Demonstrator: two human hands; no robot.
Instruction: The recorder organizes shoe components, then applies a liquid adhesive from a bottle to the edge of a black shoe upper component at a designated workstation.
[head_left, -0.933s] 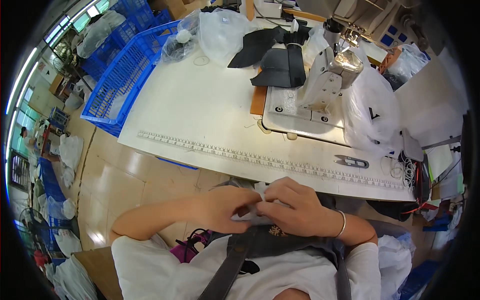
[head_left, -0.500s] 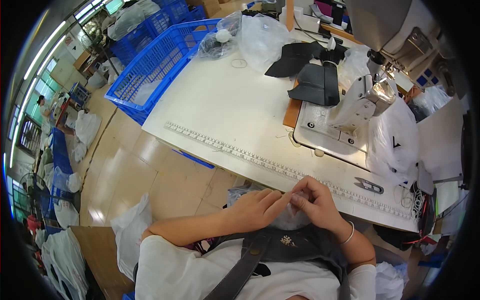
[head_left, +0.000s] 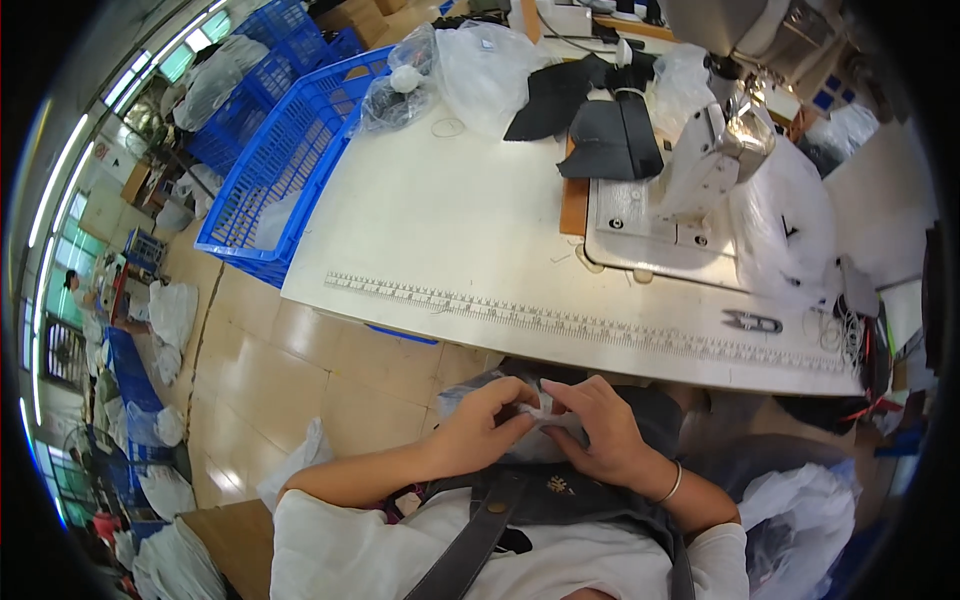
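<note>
Two hands (head_left: pixel 480 425) (head_left: pixel 608 435), whitish film (head_left: pixel 545 411) between fingertips (head_left: pixel 554 388)

We list: one long, pale ruler strip (head_left: pixel 590 324) along the white tabletop's (head_left: pixel 430 225) near edge, bearing graduations and tiny numerals; one translucent plastic bag (head_left: pixel 778 195) with a black mark; one dark apron (head_left: pixel 535 503) with a small pale emblem. We can read no words.

Bright — glare on floor (head_left: pixel 280 385)

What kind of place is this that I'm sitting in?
Most likely a sewing workshop: there's a sewing machine at the worktable, dark cut pieces next to it, and thread snips nearby.
</note>
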